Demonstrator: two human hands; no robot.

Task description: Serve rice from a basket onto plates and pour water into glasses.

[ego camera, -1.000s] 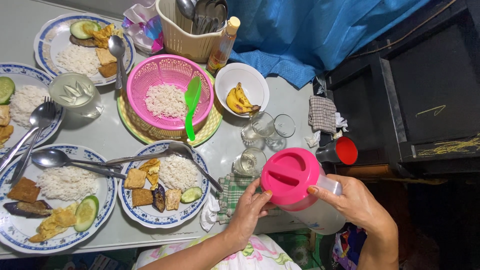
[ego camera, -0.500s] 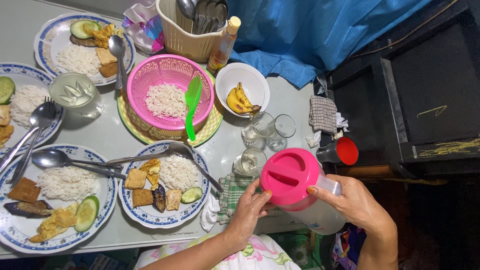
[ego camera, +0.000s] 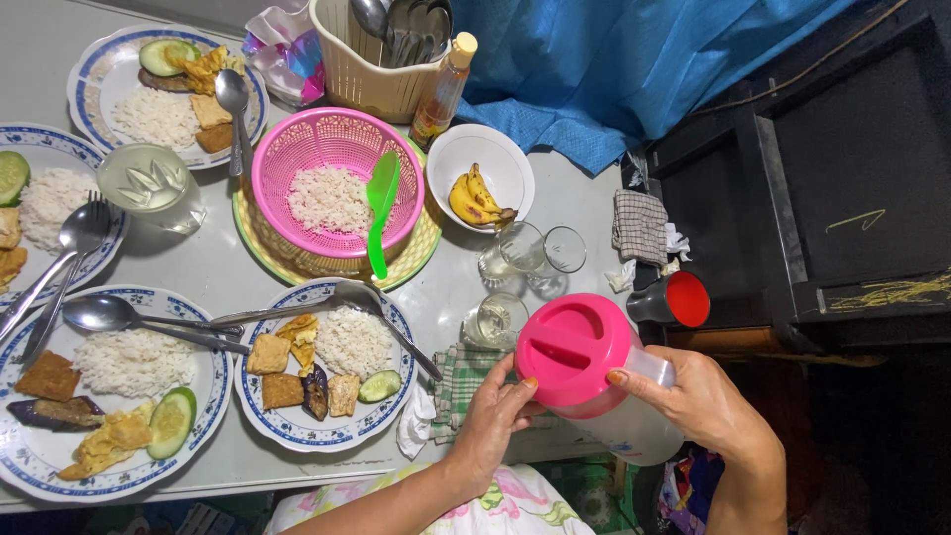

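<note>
Held at the near right edge of the tabletop (ego camera: 223,272): a clear jug (ego camera: 634,421) capped by a round pink lid (ego camera: 570,349). Right hand (ego camera: 708,406) wrapped around the jug's body, fingers (ego camera: 634,376) closed on it just under the lid. Left hand (ego camera: 495,421) against the lid's near side, fingers curled and pressing its rim; whether gripping fully or only steadying, could not tell.

Judged best handled with the jug kept upright and the body clamped firmly by the right hand, the lid worked by the left with even pressure so nothing tips or spills.

Just beyond the lid stood three empty glasses (ego camera: 523,248), close together, one nearest the lid and touching a green checked cloth (ego camera: 461,381). Near these, a white bowl of bananas (ego camera: 482,176) and a dark cup with a red inside (ego camera: 674,300). Farther left: a pink basket of rice (ego camera: 332,183) with a green scoop (ego camera: 379,208), a filled glass, and plates of rice (ego camera: 342,381), fried pieces and cucumber with spoons and forks. Likely in the way: the nearest glass and the cloth, both close enough for an elbow or the jug's base to knock.
</note>
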